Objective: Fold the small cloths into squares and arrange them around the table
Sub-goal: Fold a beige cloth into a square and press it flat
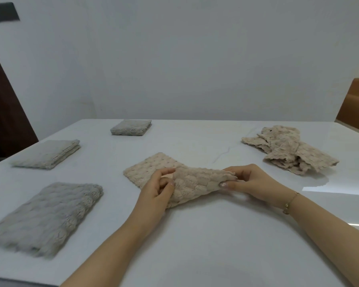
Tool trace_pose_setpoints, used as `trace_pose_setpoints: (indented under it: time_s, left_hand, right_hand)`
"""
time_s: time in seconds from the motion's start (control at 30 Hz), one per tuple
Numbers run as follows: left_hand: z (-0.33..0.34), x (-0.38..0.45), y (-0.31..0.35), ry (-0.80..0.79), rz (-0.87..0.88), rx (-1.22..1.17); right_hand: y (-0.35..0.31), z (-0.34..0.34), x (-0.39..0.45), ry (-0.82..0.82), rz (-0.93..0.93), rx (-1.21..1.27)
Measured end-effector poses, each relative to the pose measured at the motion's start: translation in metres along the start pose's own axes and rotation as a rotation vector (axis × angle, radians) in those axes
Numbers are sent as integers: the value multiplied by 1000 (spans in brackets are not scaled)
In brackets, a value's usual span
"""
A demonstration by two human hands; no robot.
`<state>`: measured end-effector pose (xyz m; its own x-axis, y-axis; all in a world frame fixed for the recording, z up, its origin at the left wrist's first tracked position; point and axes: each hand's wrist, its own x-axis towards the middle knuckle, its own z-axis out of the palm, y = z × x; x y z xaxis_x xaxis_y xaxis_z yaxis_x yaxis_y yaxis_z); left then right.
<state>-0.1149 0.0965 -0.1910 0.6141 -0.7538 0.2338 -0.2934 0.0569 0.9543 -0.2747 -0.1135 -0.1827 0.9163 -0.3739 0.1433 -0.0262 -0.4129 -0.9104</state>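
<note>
- Three grey folded cloths lie left of the beige cloth, spaced along the surface edge.
- Left hand and right hand pinch the beige cloth's lifted half, mid-fold.
- Unfolded beige pile waits to its right.

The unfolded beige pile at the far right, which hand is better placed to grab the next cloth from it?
Probably the right hand. It lies nearer the beige pile, while the left hand would have to cross over. Both now pinch the beige cloth being folded.
</note>
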Motion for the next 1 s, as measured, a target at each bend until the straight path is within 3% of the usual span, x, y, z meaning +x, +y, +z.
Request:
trace_pose_setpoints:
  time_s: [0.27, 0.37, 0.47, 0.7, 1.0]
  left_hand:
    - [1, -5, 5, -83, 15, -159]
    - [2, -11, 9, -109, 75, -102]
    - [3, -14, 7, -45, 78, -2]
    - [1, -13, 6, 29, 33, -63]
    - [-8, 4, 18, 55, 92, -104]
  right_hand:
    - [-4, 2, -2, -19, 69, 133]
    - [-6, 4, -1, -46, 71, 154]
    - [-9, 6, -2, -62, 77, 163]
    - [-16, 5, -6, -96, 155, 128]
    - [-17, 4, 2, 55, 37, 230]
